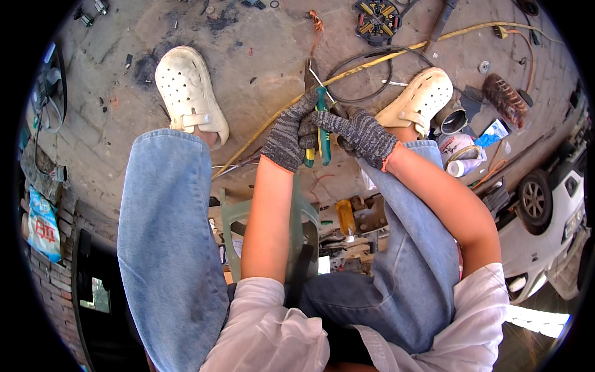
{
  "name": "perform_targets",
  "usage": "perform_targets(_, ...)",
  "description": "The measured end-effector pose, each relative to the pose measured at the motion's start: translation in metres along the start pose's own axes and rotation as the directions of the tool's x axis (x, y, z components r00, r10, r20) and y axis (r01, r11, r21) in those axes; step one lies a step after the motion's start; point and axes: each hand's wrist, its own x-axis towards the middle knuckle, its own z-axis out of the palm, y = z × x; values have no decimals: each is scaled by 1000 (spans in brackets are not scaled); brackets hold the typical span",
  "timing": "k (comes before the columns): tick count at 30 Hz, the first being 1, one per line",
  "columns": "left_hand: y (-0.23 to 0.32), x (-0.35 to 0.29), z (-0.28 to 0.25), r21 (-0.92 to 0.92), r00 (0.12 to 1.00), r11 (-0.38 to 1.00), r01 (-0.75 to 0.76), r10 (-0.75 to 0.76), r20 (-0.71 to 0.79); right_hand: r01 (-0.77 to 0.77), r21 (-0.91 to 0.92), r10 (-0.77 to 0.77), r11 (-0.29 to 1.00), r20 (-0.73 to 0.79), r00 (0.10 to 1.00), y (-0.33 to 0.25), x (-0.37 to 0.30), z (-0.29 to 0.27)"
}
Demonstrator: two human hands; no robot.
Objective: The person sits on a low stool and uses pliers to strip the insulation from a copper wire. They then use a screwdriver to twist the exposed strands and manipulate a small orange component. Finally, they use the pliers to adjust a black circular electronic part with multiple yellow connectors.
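My left hand (290, 131), in a dark grey knitted glove, is closed around a pair of pliers (323, 139) with green and yellow handles. The pliers' dark jaws point away from me, just above the ground. My right hand (370, 137), gloved the same way, is closed on what looks like a screwdriver (319, 79) with a thin metal shaft and a dark handle. The shaft slants up to the left, its end by the jaws. My right fingers also reach across a green plier handle. Both gloves hide much of the handles.
A yellow hose (273, 118) runs diagonally beneath my hands, beside a loop of black cable (338, 68). A round black part with brass-coloured pieces (377, 20) lies ahead. Cream clogs (186, 87) are on my feet; a green stool (234, 217) is below me. Cans (454, 118) lie right.
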Motion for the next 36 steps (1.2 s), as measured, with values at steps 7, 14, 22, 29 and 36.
perform_targets(7,-8,3,2,-42,1000,999,-2,1,-18,-167,272,108,948,219,970,-3,-24,1)
perform_targets(14,-24,18,11,305,984,950,-63,111,-142,-70,-233,91,970,82,993,9,-4,-8)
perform_targets(22,-32,23,8,199,955,942,-272,289,-61,434,-598,-468,673,110,877,-5,-34,-49)
perform_targets(29,-30,20,1,412,943,887,-208,294,-157,231,-886,-762,402,-184,621,4,-15,-61)
perform_targets(36,-46,45,-23,873,731,433,-224,667,-143,219,-875,-786,431,-245,568,-22,-10,-47)
